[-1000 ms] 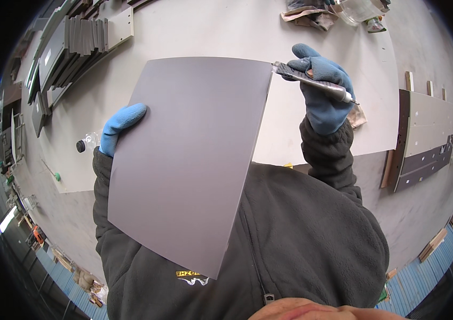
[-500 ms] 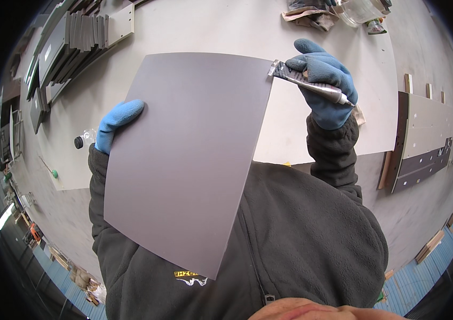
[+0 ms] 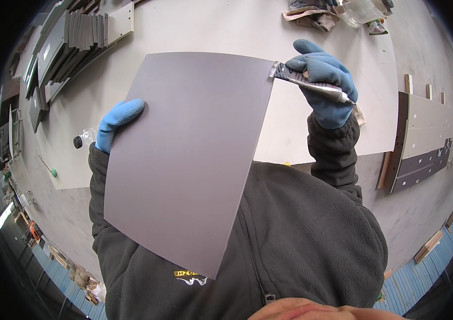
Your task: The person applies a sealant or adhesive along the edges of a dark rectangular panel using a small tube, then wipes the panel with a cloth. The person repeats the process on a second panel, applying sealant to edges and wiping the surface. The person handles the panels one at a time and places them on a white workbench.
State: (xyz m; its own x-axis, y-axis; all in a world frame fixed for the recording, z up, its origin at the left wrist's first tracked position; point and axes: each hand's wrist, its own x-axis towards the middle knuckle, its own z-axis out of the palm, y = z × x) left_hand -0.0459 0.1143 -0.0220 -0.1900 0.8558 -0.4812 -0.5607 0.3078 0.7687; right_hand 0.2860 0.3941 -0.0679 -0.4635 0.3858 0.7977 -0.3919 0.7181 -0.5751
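A flat grey panel (image 3: pixel 189 154) is held up in front of my chest, tilted. My left hand (image 3: pixel 117 121), in a blue glove, grips its left edge, the thumb lying on the face and the other fingers hidden behind. In my right hand (image 3: pixel 327 80), also gloved in blue, is a squeezed metal tube (image 3: pixel 317 87). Its pointed nozzle faces right, toward my wrist. The tube's flattened end touches or nearly touches the panel's upper right corner; I cannot tell which.
Below the panel spreads a pale table (image 3: pixel 215 24). Several grey panels (image 3: pixel 71 48) stand stacked at the far left. A clear bottle with a black cap (image 3: pixel 78 142) lies left. Cloths (image 3: pixel 312 16) and a clear jar (image 3: pixel 357 12) sit far right. More boards (image 3: pixel 424 138) lean at right.
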